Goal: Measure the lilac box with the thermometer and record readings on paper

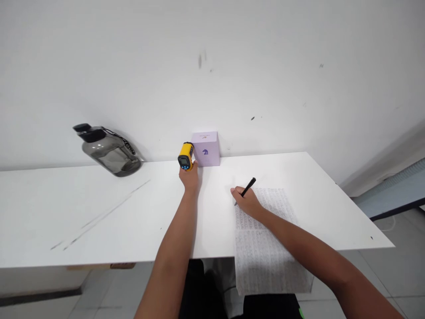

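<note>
My left hand (189, 177) is wrapped round the grip of a yellow and black infrared thermometer (186, 155), just left of a lilac box (210, 153). The thermometer's small screen and blue buttons face me; its front end is hidden. My right hand (246, 201) pinches a black pen (249, 186), with its tip down at the upper left part of a sheet of paper (259, 261). Dense rows of small writing cover the paper, too small to read. Its lower part hangs over the table's front edge, and my right forearm crosses it.
A grey translucent water bottle (114, 155) with a black lid stands at the back left, near the wall (265, 79). The white table (109, 221) carries dark scuff lines on its left side. Its right edge slants toward me, with tiled floor beyond.
</note>
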Action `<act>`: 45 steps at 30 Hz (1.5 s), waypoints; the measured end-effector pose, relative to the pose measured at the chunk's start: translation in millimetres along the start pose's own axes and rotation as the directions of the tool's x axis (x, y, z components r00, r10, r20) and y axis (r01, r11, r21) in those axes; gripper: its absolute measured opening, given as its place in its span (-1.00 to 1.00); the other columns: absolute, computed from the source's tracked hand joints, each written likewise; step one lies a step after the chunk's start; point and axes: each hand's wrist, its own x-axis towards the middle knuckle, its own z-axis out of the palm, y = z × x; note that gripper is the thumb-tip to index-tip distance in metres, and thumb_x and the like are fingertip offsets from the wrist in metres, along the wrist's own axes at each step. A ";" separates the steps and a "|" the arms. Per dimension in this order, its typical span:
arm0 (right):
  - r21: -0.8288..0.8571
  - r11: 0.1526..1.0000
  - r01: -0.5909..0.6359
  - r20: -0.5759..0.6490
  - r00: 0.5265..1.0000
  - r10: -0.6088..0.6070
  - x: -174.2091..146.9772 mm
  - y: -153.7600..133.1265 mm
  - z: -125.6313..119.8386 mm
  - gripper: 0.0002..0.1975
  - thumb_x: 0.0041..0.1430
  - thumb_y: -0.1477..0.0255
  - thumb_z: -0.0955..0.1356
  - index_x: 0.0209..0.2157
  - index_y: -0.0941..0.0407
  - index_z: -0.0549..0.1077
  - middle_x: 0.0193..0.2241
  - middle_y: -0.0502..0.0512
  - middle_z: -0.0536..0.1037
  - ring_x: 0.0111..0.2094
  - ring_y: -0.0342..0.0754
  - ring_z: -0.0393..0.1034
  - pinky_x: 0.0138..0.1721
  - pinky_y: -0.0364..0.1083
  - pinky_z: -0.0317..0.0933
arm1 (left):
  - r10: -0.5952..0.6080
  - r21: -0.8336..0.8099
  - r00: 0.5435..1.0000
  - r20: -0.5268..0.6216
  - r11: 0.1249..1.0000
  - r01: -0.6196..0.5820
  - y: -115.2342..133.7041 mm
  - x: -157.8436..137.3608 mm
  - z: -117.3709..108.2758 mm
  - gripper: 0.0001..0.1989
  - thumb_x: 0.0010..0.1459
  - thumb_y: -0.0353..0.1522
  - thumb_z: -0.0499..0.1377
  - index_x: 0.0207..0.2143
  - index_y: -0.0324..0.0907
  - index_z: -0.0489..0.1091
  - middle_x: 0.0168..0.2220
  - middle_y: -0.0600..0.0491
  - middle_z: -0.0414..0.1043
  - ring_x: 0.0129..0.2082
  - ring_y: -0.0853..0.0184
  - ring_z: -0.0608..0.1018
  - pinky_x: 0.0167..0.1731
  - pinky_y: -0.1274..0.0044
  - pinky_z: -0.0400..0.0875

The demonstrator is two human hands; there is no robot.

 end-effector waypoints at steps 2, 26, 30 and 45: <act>-0.013 1.000 0.010 -0.007 1.000 -0.010 0.4 1.1 0.4 -0.53 0.21 0.15 0.24 -0.62 0.06 -0.02 -0.71 -0.13 0.05 -0.63 -0.19 0.03 -0.56 -0.15 -0.06 | -0.032 -0.006 0.999 -0.001 0.999 0.032 -0.2 0.4 -0.3 -0.68 0.03 -0.26 0.26 -0.16 -0.20 0.43 -0.26 -0.02 0.50 -0.29 0.30 0.53 -0.19 0.43 0.45; -0.036 0.999 0.037 0.004 0.999 -0.037 2.7 6.3 3.4 -0.53 0.23 0.13 0.24 -0.62 0.07 0.01 -0.72 -0.13 0.12 -0.64 -0.19 0.13 -0.56 -0.16 -0.07 | 0.192 0.560 0.981 -0.024 0.816 -0.146 15.6 -15.4 -14.4 -0.63 0.06 -0.52 0.15 -0.13 0.02 0.52 0.01 0.01 0.41 0.05 0.11 0.38 0.10 0.16 0.08; -0.048 0.998 0.039 0.005 0.999 -0.038 2.6 5.7 3.6 -0.54 0.22 0.13 0.24 -0.61 0.07 0.01 -0.72 -0.13 0.10 -0.65 -0.19 0.13 -0.56 -0.16 -0.09 | 0.269 0.569 0.963 -0.010 0.794 -0.216 11.5 -14.7 -12.9 -0.59 0.06 -0.51 0.14 -0.08 0.05 0.51 0.03 0.02 0.42 0.03 0.12 0.38 0.10 0.18 0.06; -0.064 0.998 0.029 0.013 1.000 -0.029 2.1 3.8 3.9 -0.54 0.22 0.13 0.24 -0.61 0.07 0.01 -0.71 -0.14 0.07 -0.65 -0.20 0.04 -0.56 -0.16 -0.09 | 0.352 0.633 0.936 0.023 0.719 -0.286 14.0 -19.6 -12.0 -0.66 0.05 -0.51 0.13 -0.16 0.00 0.51 -0.05 -0.04 0.41 0.05 0.10 0.35 0.11 0.20 -0.01</act>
